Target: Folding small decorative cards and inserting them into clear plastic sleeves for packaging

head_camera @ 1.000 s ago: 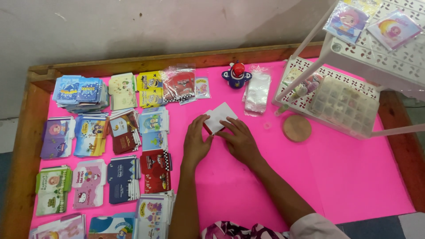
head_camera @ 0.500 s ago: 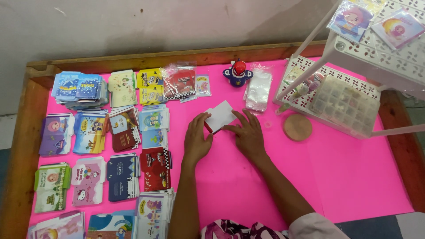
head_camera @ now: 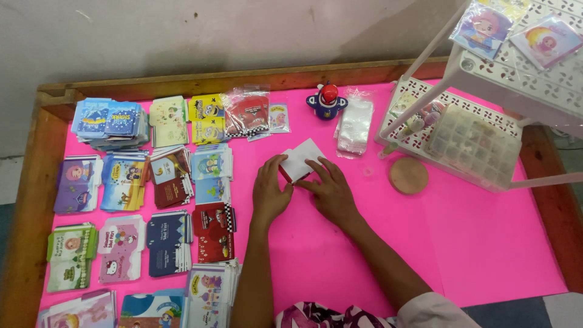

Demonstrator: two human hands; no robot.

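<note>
Pressing flat: left hand [head_camera: 270, 193] and right hand [head_camera: 331, 191], fingers spread, now both upon white folded card [head_camera: 302, 159] on pink counter [head_camera: 486, 243]; card shifted slightly, grasping nothing.

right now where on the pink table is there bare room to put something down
Bare pink table lies right of the right hand, below the wooden disc and white rack. A smaller patch sits between the arms. The left side is crowded with card stacks; both hands press the white card.
</note>
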